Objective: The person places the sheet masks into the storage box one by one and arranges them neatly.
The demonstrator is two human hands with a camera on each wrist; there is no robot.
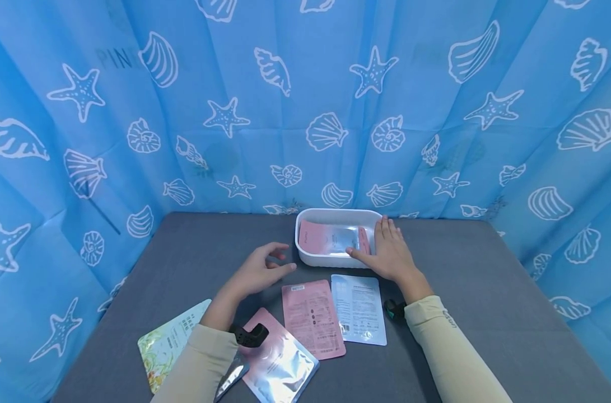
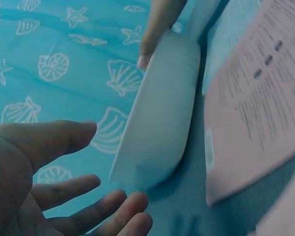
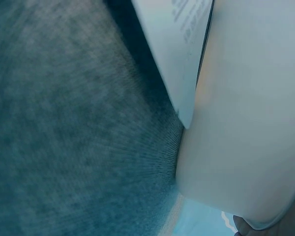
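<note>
A white plastic bin (image 1: 325, 261) stands at the back of the table with pink and silver sachets (image 1: 315, 238) lying inside. My right hand (image 1: 393, 254) rests on the bin's right end, its fingers straight along the side and its thumb spread over the front rim. Just left of the bin my left hand (image 1: 257, 273) hovers with loosely bent fingers and nothing in it; the left wrist view shows its fingertips near the bin's wall (image 2: 157, 113). In front of the bin lie a pink sachet (image 1: 313, 319) and a light blue sachet (image 1: 358, 309), both with printed text.
Nearer the front are a shiny pink and silver sachet (image 1: 280, 358), a dark-edged silver packet (image 1: 233, 374) partly under the left sleeve, and a green floral sachet (image 1: 171, 341). A blue seashell curtain (image 1: 295, 112) hangs behind the grey table (image 1: 486, 313).
</note>
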